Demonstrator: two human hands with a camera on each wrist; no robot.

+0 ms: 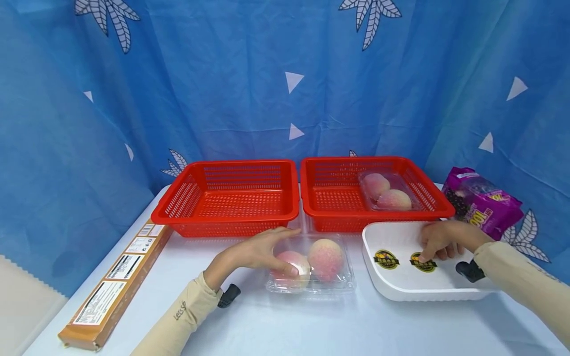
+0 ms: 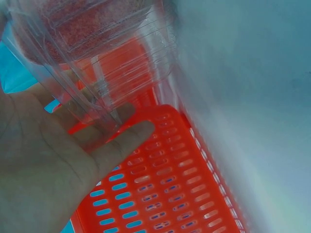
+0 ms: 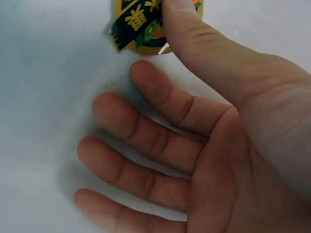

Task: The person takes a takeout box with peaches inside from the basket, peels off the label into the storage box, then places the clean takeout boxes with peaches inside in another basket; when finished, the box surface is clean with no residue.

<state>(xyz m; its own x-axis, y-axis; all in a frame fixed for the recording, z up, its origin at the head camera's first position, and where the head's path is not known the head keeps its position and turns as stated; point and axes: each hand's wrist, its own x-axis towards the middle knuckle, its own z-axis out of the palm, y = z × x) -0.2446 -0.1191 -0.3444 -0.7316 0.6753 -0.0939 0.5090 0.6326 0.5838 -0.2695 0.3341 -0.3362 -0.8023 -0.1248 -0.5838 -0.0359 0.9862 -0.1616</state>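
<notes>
A clear plastic box (image 1: 346, 281) holding two pink-and-cream peaches (image 1: 326, 259) stands on the table before me. My left hand (image 1: 256, 252) reaches over its left side, the thumb in front and the long fingers toward the back. In the left wrist view the fingers (image 2: 119, 150) lie fairly straight at the clear wall. My right hand (image 1: 445, 240) is inside a white tray (image 1: 401, 294). Its thumb lies over one of two round black-and-yellow fruit stickers (image 1: 423, 262); the other sticker (image 1: 386, 259) lies to the left. The right fingers (image 3: 141, 131) are loosely bent, apart from the thumb.
Two red baskets stand behind: the left basket (image 1: 231, 220) and the right basket (image 1: 378, 215), which contains another clear box of peaches (image 1: 394, 199). A purple bag (image 1: 490, 210) stands at the right. A long brown carton (image 1: 120, 282) lies along the left edge.
</notes>
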